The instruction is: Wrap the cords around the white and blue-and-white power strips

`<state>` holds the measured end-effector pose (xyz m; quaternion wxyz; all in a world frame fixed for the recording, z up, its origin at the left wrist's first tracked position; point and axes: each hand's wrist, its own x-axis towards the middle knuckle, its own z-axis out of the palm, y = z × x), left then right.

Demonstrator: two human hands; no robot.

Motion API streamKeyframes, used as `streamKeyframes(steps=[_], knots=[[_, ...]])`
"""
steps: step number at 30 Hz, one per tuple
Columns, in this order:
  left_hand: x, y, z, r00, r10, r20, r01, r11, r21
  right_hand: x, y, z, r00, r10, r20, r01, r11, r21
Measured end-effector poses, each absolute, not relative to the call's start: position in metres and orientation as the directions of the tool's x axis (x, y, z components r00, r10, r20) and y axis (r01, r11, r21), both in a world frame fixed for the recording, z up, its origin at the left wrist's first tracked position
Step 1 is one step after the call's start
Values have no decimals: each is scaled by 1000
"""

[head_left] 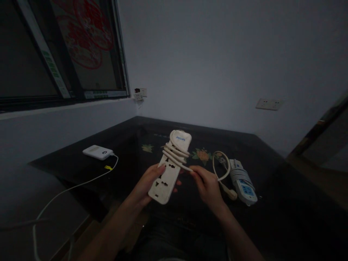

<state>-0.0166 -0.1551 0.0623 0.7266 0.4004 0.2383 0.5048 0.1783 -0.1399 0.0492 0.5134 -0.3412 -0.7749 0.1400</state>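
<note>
A white power strip (170, 174) marked PHILIPS is held tilted above the dark table, its cord (175, 154) wound several turns around the upper half. My left hand (149, 183) grips the lower part, thumb on the socket face and fingertips showing past the right edge. Between the thumb and fingers of my right hand (208, 186) the cord is pinched, just right of the strip. From there the loose end loops up behind the hand and comes down to a plug (230, 192). Close to that plug, a second power strip (244, 185) with blue sockets lies with its grey cord wrapped around it.
On the left of the dark table (127, 134) lies a white power bank (98, 152) with a thin white cable (73, 186) running off toward the lower left. Wall sockets (269, 104) sit on the wall behind, and a window (81, 47) is at the upper left.
</note>
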Motion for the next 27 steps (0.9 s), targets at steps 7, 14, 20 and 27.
streamKeyframes(steps=[7,14,20,27], knots=[[-16,-157,66,517,840,165,-574,198,795,173,-140,63,-306,850,428,44,462,-886],[-12,-147,50,865,501,32,-325,510,796,180,-133,45,-513,805,297,-237,199,-951],[-19,-142,34,912,410,-23,-241,579,779,189,-129,33,-463,823,328,-249,234,-940],[-17,-161,42,856,500,132,-400,478,782,201,-128,36,-382,873,303,-157,261,-952]])
